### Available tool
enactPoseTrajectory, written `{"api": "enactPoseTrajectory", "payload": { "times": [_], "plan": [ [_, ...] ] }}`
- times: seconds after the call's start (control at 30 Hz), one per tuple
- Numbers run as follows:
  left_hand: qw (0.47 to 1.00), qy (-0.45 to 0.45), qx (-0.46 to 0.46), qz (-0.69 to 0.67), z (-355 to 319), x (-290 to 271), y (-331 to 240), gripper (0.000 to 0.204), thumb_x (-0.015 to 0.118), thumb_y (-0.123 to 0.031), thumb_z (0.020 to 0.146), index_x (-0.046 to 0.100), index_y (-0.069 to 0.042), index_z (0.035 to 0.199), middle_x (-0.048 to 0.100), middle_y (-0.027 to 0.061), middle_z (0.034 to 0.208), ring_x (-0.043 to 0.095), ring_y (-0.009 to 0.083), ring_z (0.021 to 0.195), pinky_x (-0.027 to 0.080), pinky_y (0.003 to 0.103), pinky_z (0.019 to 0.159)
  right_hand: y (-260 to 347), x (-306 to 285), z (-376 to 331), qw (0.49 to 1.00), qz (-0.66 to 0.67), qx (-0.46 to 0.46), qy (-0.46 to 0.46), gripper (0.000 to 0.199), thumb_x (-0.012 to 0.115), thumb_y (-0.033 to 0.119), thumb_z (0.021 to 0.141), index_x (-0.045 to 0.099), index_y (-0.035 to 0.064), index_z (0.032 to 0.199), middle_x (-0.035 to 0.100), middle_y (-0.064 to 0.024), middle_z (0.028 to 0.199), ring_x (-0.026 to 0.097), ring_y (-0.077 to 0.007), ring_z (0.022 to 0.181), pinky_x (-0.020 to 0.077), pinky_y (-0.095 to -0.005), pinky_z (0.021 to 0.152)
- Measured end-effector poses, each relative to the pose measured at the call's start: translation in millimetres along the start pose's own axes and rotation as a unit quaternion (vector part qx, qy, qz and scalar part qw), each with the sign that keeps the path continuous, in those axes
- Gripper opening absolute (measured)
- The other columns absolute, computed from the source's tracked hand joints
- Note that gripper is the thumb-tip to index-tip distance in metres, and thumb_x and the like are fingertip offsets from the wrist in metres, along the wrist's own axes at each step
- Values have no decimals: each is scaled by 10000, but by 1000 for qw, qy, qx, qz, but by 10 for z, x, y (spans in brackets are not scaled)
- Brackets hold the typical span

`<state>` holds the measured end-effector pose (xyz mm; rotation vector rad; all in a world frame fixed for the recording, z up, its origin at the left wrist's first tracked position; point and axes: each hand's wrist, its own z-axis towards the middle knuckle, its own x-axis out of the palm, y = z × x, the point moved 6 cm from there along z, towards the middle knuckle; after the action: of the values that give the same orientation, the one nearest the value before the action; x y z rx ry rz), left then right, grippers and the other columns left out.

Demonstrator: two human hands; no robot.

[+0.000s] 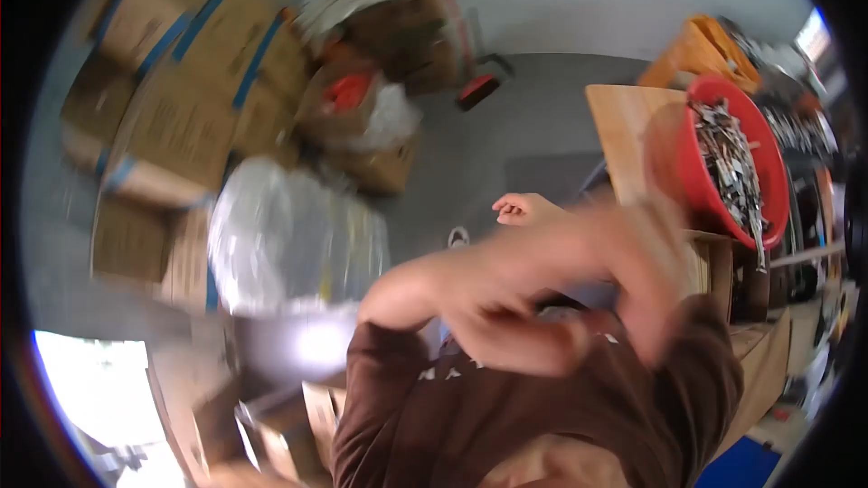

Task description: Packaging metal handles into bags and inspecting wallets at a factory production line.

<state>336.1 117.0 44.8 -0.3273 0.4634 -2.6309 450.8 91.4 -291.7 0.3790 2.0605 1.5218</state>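
Note:
Both bare forearms cross in front of my brown top point(561, 407), heavily smeared by motion. My left hand point(658, 233) appears to lie over my right forearm at the right; its fingers are too blurred to read. Above the crossed arms, my right hand point(529, 209) seems to point left, its fingers curled in and nothing visible in them. Which arm it joins is partly hidden. Lower down is another blurred area of bare skin point(515, 339), and I cannot tell what part it is. Nearest on the right is a red basin point(768, 158) of metal pieces point(726, 163).
The basin stands by a wooden tabletop point(624, 117). Stacked cartons point(176, 131) with blue tape rise at the left, beside a plastic-wrapped bundle point(298, 239). Open cartons point(384, 158) and a red broom head point(477, 92) are farther off. An orange bag point(714, 50) lies at the back right.

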Motion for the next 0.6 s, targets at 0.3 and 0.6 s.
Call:
{"api": "enactPoseTrajectory", "payload": {
  "times": [0.3, 0.6],
  "plan": [
    [925, -56, -370, 61, 966, -4423, 2512, 109, 472, -32, 867, 490, -20, 974, 552, 55, 882, 516, 116, 814, 421, 257, 729, -2211, -2143, 425, 826, 281, 336, -355, 205, 560, 205, 829, 604, 28, 923, 638, -89, 758, 624, -178, 636, 496, -300, 544],
    [609, 164, -655, 416, -1517, -8522, 5239, 309, 503, -278, 822, 562, -14, 972, 596, 210, 954, 556, 369, 923, 447, 420, 772, -2895, -5225, 1857, 827, 226, 318, -405, 468, 582, 468, 784, 636, 13, 878, 618, -64, 721, 575, -198, 642, 464, -337, 587]
  ]
}}
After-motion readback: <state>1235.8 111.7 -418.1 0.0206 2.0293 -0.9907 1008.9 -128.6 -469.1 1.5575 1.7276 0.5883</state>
